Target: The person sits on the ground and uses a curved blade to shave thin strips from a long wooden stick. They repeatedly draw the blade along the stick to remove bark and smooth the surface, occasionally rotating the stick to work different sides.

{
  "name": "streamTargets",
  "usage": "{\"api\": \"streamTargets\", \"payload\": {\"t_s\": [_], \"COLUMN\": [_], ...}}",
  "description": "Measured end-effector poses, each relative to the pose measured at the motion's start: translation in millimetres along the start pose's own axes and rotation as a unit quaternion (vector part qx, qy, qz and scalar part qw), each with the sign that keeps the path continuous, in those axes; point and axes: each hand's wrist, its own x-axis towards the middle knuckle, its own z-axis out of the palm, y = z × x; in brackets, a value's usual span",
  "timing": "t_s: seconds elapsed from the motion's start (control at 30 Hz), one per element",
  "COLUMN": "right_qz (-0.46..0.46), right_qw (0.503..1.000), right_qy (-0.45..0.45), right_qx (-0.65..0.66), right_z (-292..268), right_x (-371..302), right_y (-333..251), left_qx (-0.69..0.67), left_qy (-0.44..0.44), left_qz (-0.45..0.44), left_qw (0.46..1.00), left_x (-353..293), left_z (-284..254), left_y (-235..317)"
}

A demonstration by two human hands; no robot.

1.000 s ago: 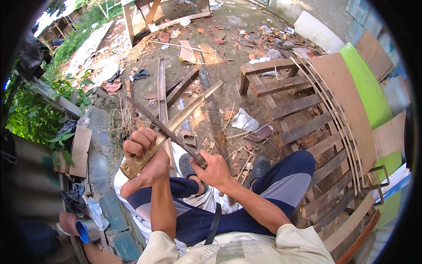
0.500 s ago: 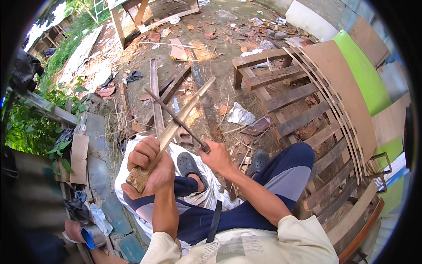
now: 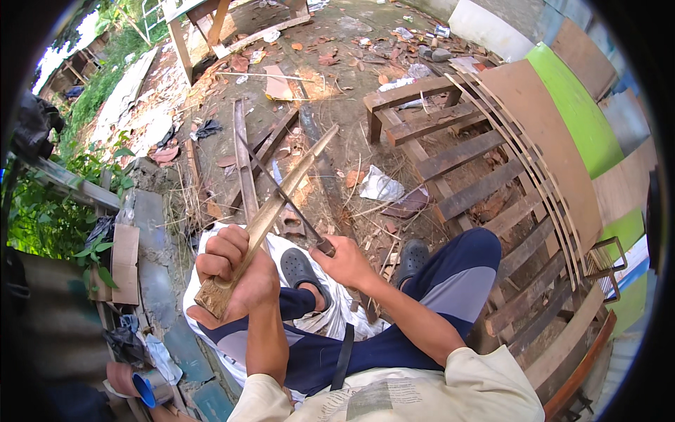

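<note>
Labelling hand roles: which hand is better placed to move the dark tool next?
Likely the right hand: it holds the dark tool by its handle; the left hand grasps the wooden strip.

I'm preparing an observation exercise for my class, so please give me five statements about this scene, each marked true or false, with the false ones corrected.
1. The left hand grips a pale wooden stick. True.
2. The right hand holds a long, thin dark tool by its handle. True.
3. The dark tool lies parallel to the pale wooden stick. False: in this view it crosses the stick at an angle.
4. A slatted wooden frame is to the right of both hands. True.
5. The person's clogs are bright yellow. False: they are dark grey.
</note>
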Motion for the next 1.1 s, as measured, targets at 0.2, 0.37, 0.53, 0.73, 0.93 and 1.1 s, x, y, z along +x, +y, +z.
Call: {"api": "streamTargets", "payload": {"t_s": [0.2,0.37,0.53,0.73,0.93,1.1], "right_qz": [-0.131,-0.041,0.073,0.042,-0.132,-0.036], "right_qw": [0.984,0.983,0.997,0.998,0.989,0.985], "right_qy": [0.052,0.098,-0.025,-0.045,0.001,0.086], "right_qx": [-0.105,-0.152,0.005,0.013,-0.066,-0.146], "right_z": [10.4,4.8,2.9,-1.7,9.0,-3.0], "right_x": [-19.7,31.6,15.6,10.3,-24.5,48.2], "right_y": [-16.8,39.2,6.7,11.9,-31.8,64.9], "left_qx": [0.013,0.04,0.031,0.032,0.008,0.037], "left_qy": [0.031,0.016,0.042,0.034,0.024,0.024], "left_qz": [0.002,-0.004,0.005,0.0,0.001,-0.002], "left_qw": [0.999,0.999,0.999,0.999,1.0,0.999], "left_x": [5.8,1.3,6.8,9.1,9.4,5.9], "left_z": [-5.2,-8.4,-15.1,-7.0,-8.2,-4.4], "left_y": [1.8,3.0,6.0,1.1,3.0,1.8]}}
